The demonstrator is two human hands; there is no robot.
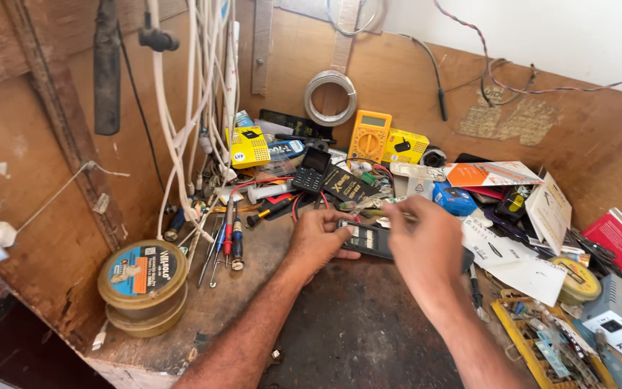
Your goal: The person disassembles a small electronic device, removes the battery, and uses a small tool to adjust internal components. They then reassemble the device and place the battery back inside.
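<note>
Now | my left hand (318, 241) clamps phone (366, 240) at frame centre, pinning it flat | right hand (426, 241) pinches thin tool (368, 207) over it.

Colours on the workbench

We see a yellow multimeter (368, 136) at twelve o'clock, a red booklet (619, 240) at three, a blue-and-orange lid on the brass-coloured tin (143, 284) at nine, and a black phone (366, 240) in the centre.

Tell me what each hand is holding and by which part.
The left hand pins a dark phone-like device to the bench by its left end. The right hand pinches a thin tool by its rear end; the tool is blurred.
</note>
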